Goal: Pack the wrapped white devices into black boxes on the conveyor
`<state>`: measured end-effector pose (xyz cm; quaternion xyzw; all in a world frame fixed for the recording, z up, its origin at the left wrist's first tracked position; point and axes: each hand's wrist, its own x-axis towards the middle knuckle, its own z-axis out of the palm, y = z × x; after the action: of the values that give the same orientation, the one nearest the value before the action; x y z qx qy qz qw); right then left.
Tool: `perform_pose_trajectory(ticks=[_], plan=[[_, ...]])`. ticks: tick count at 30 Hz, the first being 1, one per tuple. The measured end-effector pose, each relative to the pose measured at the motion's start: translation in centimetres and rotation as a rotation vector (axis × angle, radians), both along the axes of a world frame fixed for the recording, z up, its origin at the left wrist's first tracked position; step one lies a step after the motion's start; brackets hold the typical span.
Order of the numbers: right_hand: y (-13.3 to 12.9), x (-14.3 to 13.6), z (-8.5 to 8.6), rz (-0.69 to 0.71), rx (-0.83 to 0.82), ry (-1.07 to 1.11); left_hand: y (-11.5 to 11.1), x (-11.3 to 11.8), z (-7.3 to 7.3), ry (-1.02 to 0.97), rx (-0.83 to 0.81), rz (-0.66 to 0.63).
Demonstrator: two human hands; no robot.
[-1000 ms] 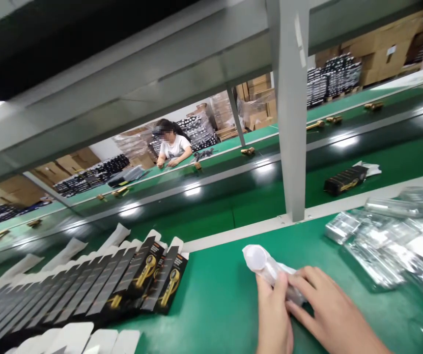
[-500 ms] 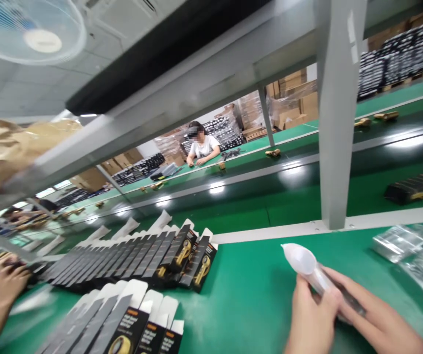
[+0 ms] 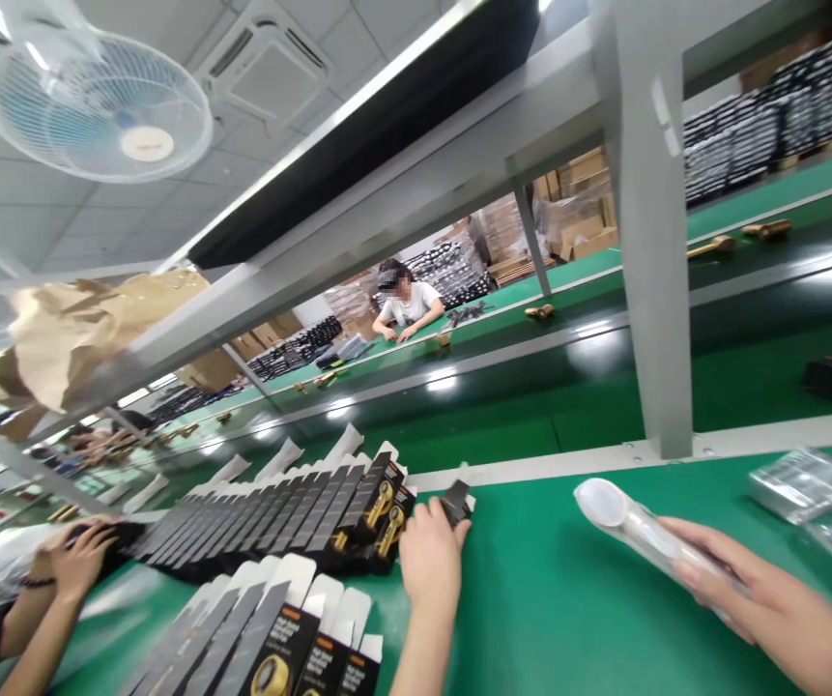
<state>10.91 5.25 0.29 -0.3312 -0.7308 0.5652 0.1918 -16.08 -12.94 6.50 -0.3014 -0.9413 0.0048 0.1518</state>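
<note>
At upper left, 1 white fan [image 3: 100, 106] with bluish blades hangs beside 1 square air-conditioning unit [image 3: 269, 70] in the panelled ceiling [image 3: 358, 43]. 1 grey post [image 3: 656, 251] stands right of centre; cardboard boxes [image 3: 589, 217] pile up behind the green conveyor [image 3: 502, 396].

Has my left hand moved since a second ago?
Yes, your left hand has moved left, away from the grey post, to a black box.

On green table [image 3: 531, 599] are black boxes [image 3: 314, 522], lower L & ctr; clear plastic packs [image 3: 807, 483], R edge.
</note>
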Motion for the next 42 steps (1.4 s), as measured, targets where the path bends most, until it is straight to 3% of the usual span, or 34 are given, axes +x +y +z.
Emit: perform_pose_trajectory(ticks=[6, 11, 16, 21, 28, 42], plan=[[0.7, 0.4, 2.0, 0.082, -0.319, 0.076, 4.1, 6.4, -1.1, -0.145, 0.034, -0.386], [1.7, 1.4, 3.0, 0.168, -0.416, 0.151, 5.0, 7.8, -1.4, -0.310, 0.277, -0.553], [2.8, 2.4, 3.6, 0.255, -0.230, 0.003, 4.2, 7.0, -2.1, -0.194, 0.386, -0.796], [2.4, 2.5, 3.6, 0.353, 0.004, -0.102, 4.1, 7.6, -2.4, -0.054, 0.279, -0.956], [1.7, 1.7, 4.3, 0.435, -0.053, -0.018, 4.2, 8.1, -2.4, -0.037, 0.215, -1.016], [1.9, 1.8, 4.1, 0.431, -0.157, -0.028, 4.5, 8.0, -2.2, -0.124, 0.167, -0.959]])
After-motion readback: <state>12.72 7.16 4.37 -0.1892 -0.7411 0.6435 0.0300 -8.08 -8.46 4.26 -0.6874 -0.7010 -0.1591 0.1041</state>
